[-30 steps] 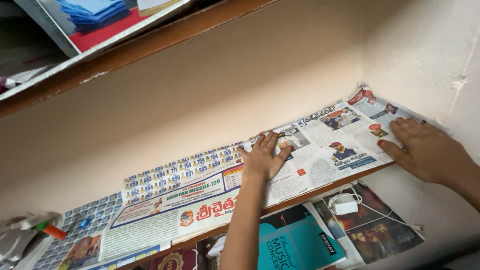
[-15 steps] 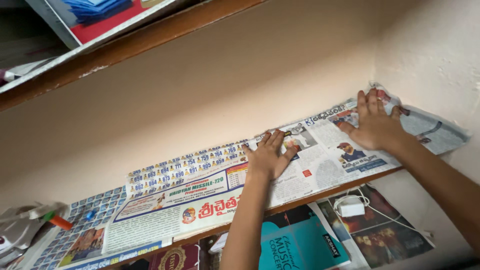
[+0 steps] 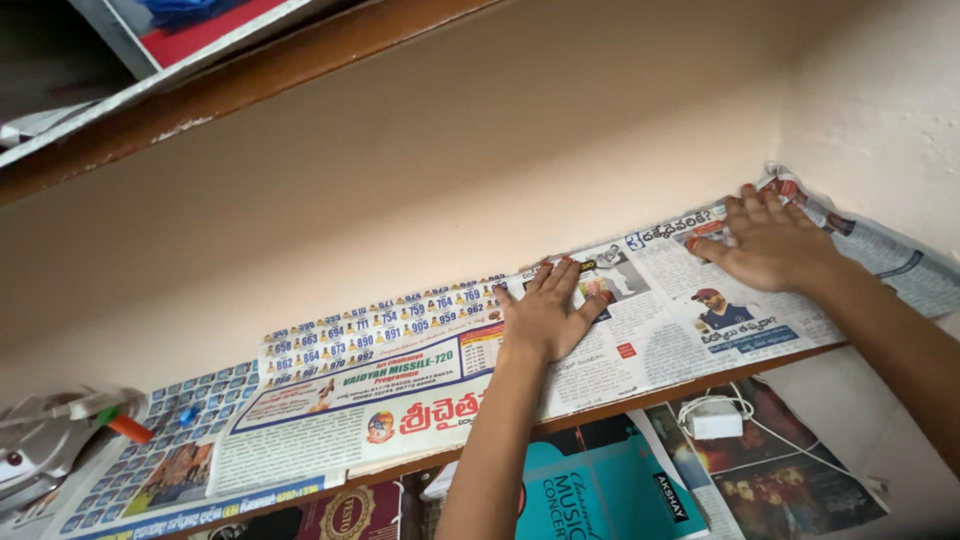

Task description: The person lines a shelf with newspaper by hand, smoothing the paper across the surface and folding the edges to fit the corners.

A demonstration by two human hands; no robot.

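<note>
A printed newspaper sheet point(image 3: 400, 390) lies spread along a wooden wall shelf point(image 3: 640, 402). My left hand point(image 3: 548, 312) presses flat on the middle of the paper, fingers spread. Toward the far right corner, my right hand point(image 3: 768, 240) lies flat on the sheet with fingers apart, where the paper's end point(image 3: 880, 250) curls up against the side wall. Neither hand holds anything.
A clothes iron point(image 3: 40, 440) sits at the shelf's left end. Below the shelf lie a teal book point(image 3: 590, 495), a maroon book point(image 3: 350, 515), a white charger with cable point(image 3: 715, 420) and more newspaper point(image 3: 790, 480). Another shelf point(image 3: 250, 70) with papers hangs above.
My right hand has slid from the paper's right end back toward the rear wall corner. The left hand has stayed pressed on the middle of the sheet.
</note>
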